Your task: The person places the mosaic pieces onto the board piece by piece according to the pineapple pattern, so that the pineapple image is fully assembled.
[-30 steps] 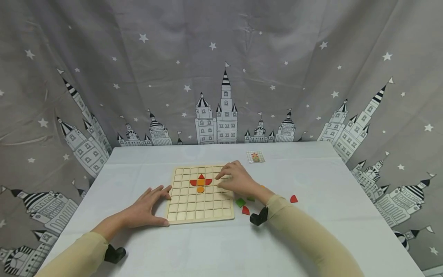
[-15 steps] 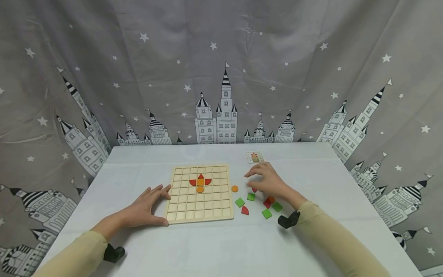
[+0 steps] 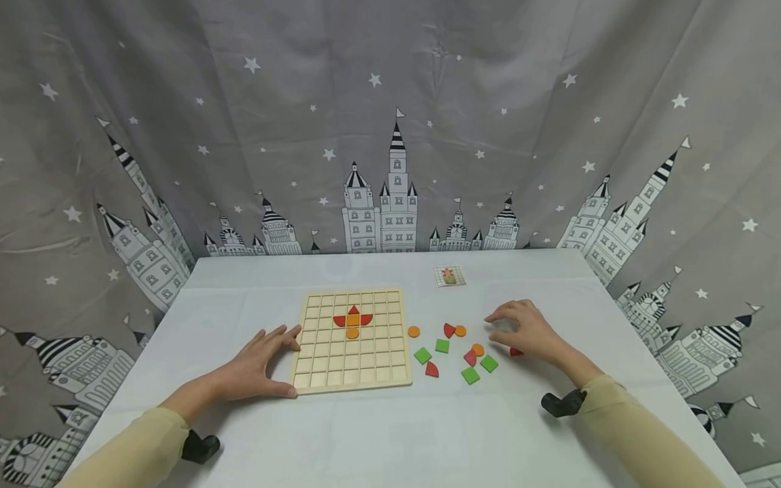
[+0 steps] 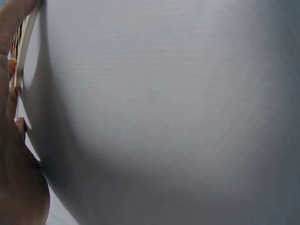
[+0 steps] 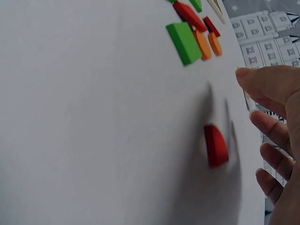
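A pale wooden grid board (image 3: pixel 344 364) lies on the table. On it sit an orange square (image 3: pixel 353 320) with red pieces at its top and sides, and an orange disc (image 3: pixel 352 333) below. My left hand (image 3: pixel 253 366) rests at the board's left edge, fingers and thumb spread against it; the left wrist view shows little more than tabletop. To the right, my right hand (image 3: pixel 525 332) hovers over the table, thumb and fingers apart and nothing held. Beneath it lies a red quarter-round piece (image 5: pixel 215 146), partly hidden in the head view.
Between board and right hand lie loose pieces: green squares (image 3: pixel 470 375), orange discs (image 3: pixel 413 331) and red quarter-rounds (image 3: pixel 431 370). A small printed card (image 3: pixel 449 276) lies toward the back. Behind the table hangs a grey curtain (image 3: pixel 293 81) with castles and stars.
My right hand has moved from above the board rightward, past the loose pieces, to the red piece at the far right. The left hand has stayed at the board's edge.
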Demonstrator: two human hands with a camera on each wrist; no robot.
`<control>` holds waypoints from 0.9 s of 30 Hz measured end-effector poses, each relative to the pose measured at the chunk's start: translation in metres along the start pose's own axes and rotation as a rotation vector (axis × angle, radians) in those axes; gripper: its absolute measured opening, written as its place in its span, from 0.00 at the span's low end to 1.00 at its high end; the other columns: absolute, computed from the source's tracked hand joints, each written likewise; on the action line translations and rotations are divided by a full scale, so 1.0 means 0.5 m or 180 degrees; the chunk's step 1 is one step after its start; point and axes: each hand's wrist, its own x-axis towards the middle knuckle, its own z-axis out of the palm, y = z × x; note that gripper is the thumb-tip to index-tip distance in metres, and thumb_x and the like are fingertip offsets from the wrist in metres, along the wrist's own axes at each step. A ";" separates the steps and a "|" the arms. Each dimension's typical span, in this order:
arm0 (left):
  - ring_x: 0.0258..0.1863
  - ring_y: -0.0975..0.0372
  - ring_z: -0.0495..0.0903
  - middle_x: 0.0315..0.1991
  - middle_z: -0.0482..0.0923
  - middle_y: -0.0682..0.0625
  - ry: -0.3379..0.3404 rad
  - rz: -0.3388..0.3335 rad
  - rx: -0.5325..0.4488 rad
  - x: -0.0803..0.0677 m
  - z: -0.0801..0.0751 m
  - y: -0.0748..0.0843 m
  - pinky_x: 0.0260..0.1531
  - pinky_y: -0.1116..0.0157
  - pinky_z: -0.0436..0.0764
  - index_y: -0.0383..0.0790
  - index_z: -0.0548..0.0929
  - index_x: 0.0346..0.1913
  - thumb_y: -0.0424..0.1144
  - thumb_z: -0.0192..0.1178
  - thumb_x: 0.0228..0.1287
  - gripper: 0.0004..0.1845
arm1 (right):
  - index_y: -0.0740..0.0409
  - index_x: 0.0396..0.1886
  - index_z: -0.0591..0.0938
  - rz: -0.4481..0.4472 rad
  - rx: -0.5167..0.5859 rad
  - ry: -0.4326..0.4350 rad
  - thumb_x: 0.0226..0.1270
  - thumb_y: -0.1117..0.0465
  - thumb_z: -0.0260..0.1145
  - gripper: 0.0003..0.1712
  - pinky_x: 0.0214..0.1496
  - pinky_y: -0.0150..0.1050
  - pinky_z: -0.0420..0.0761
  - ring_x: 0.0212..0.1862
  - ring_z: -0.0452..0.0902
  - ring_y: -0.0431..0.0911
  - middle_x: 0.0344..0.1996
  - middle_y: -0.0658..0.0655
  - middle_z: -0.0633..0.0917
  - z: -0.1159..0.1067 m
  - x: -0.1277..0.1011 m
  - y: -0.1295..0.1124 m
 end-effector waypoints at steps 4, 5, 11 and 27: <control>0.80 0.41 0.46 0.81 0.55 0.45 0.0006 0.0010 0.0014 -0.001 -0.001 -0.001 0.76 0.38 0.38 0.51 0.73 0.59 0.73 0.73 0.41 0.45 | 0.45 0.48 0.90 -0.0035 -0.0103 -0.0023 0.61 0.50 0.77 0.16 0.63 0.64 0.69 0.61 0.68 0.58 0.53 0.54 0.84 -0.009 -0.025 0.023; 0.80 0.41 0.46 0.81 0.55 0.45 0.0008 0.0016 0.0017 -0.001 -0.001 -0.001 0.76 0.38 0.38 0.51 0.73 0.59 0.73 0.73 0.42 0.45 | 0.45 0.48 0.90 -0.0035 -0.0128 -0.0034 0.60 0.50 0.78 0.16 0.63 0.63 0.69 0.61 0.68 0.58 0.53 0.54 0.84 -0.012 -0.031 0.027; 0.79 0.41 0.47 0.80 0.55 0.44 0.0018 0.0040 0.0011 -0.002 -0.004 0.001 0.76 0.37 0.39 0.51 0.73 0.59 0.72 0.74 0.42 0.45 | 0.42 0.46 0.90 -0.0025 -0.0237 -0.0150 0.57 0.52 0.80 0.16 0.62 0.64 0.70 0.60 0.68 0.59 0.52 0.54 0.83 -0.027 -0.061 0.047; 0.80 0.41 0.47 0.80 0.55 0.44 -0.0010 0.0026 -0.0011 0.001 -0.002 0.003 0.76 0.37 0.38 0.50 0.73 0.59 0.72 0.74 0.42 0.45 | 0.39 0.43 0.90 -0.0030 -0.0085 -0.0161 0.60 0.58 0.78 0.13 0.59 0.61 0.71 0.60 0.67 0.58 0.51 0.54 0.80 -0.032 -0.085 0.068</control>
